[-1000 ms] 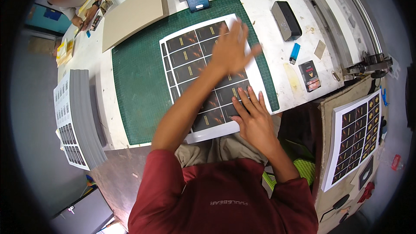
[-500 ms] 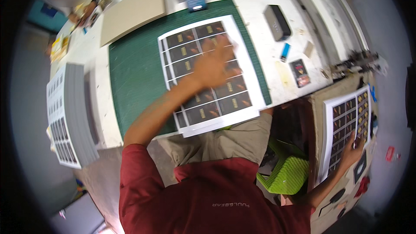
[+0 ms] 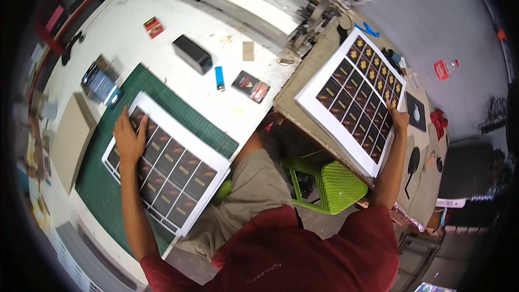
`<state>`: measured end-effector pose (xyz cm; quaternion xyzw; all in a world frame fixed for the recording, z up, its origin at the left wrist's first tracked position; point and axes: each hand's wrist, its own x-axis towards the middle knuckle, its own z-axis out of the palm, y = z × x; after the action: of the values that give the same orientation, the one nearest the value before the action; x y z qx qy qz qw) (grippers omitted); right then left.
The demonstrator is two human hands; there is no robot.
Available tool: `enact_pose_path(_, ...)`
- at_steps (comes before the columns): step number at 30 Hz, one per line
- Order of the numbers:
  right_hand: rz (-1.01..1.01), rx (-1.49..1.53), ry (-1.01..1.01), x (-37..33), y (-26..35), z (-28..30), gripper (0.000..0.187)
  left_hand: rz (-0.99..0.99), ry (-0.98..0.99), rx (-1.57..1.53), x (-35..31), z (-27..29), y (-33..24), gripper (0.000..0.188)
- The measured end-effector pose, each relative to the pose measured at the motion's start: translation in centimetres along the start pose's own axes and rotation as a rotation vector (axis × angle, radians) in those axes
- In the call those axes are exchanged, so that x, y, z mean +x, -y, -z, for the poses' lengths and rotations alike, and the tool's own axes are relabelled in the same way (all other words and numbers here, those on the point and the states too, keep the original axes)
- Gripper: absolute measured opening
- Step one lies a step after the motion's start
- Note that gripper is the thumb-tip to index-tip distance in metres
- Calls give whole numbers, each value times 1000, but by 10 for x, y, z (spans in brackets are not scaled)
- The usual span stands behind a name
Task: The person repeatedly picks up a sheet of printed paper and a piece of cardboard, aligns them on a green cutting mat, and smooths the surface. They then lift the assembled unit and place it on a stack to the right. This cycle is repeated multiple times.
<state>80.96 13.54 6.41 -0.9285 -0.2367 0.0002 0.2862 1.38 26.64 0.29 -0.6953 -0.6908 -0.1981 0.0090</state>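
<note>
The left hand (image 3: 128,139) lies flat, palm down and fingers spread wide, on a printed sheet (image 3: 167,163) of dark rectangular cards set in a grid with white margins; it grips nothing and presses the upper left part of the sheet. The left forearm runs straight from the lower edge of the view up to that hand. The sheet lies on a green cutting mat (image 3: 178,113) on the white worktable (image 3: 178,16), and its near corner overhangs the table edge toward the person's lap. The right arm extends far out to the person's right, elbow nearly straight, and the right hand (image 3: 400,119) rests on the far edge of a second printed sheet (image 3: 354,97) of the same kind of dark cards; whether the fingers pinch the edge or only touch it cannot be told. This second sheet lies on a brown side table (image 3: 303,84) that abuts the worktable. No open container with visible contents can be made out. Beyond the mat lie a black rectangular block (image 3: 192,54), a blue lighter (image 3: 219,78), a small dark card pack (image 3: 251,86) and a small red pack (image 3: 154,27). A tan cardboard sheet (image 3: 70,140) lies left of the mat. A green plastic stool (image 3: 330,181) stands below, between the two tables.
</note>
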Motion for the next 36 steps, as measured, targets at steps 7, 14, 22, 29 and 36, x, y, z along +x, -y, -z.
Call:
enact_pose_path(7,341,-388,-426,-33,32,-2,45,6,39,-52,4,3,-9,82)
enact_pose_path(14,520,346,-387,43,53,119,29,-131,169,281,28,24,-14,83)
enact_pose_path(22,383,1312,-3,174,312,44,26,-445,-96,-88,112,27,-136,78)
enact_pose_path(29,384,1258,-545,183,490,-99,17,-502,-40,-606,188,-30,-247,55)
enact_pose_path(36,374,1382,313,179,502,-191,27,52,300,-1230,244,-80,-312,57)
